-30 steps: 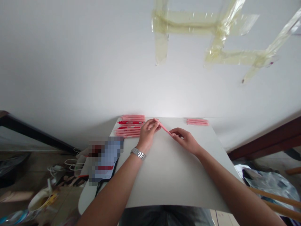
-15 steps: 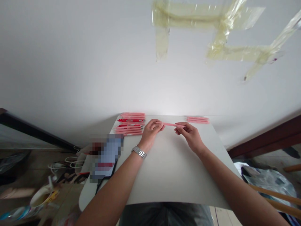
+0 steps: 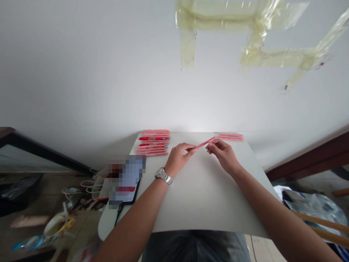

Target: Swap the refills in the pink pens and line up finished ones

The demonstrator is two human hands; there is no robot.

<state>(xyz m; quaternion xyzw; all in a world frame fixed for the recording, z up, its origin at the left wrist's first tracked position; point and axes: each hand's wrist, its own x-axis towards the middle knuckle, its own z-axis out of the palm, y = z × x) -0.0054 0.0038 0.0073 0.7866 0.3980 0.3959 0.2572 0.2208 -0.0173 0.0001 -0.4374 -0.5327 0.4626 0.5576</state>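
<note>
My left hand (image 3: 180, 157) pinches the near end of a slim pink pen-like stick (image 3: 204, 142), which looks wrapped in clear film. The stick slants up to the right, above the table. My right hand (image 3: 222, 153) is beside its far end, fingers curled with the tips together; whether they grip anything is hidden. Left of my left hand lies a stack of similar pink sticks (image 3: 152, 150), with red pens (image 3: 154, 138) among them. Behind my right hand is a smaller group of pink sticks (image 3: 231, 137).
The white table (image 3: 191, 203) stands against a white wall (image 3: 109, 72) carrying yellowed tape (image 3: 223, 22). A phone (image 3: 128, 182) with a cable lies at the table's left edge. A chair (image 3: 324, 225) holding plastic bags is at right; a cup (image 3: 56, 223) is at lower left.
The pink stick has gone from nearly level to slanting, its right end raised. My right fingers have come off the grip they had on that end. The view has shifted slightly.
</note>
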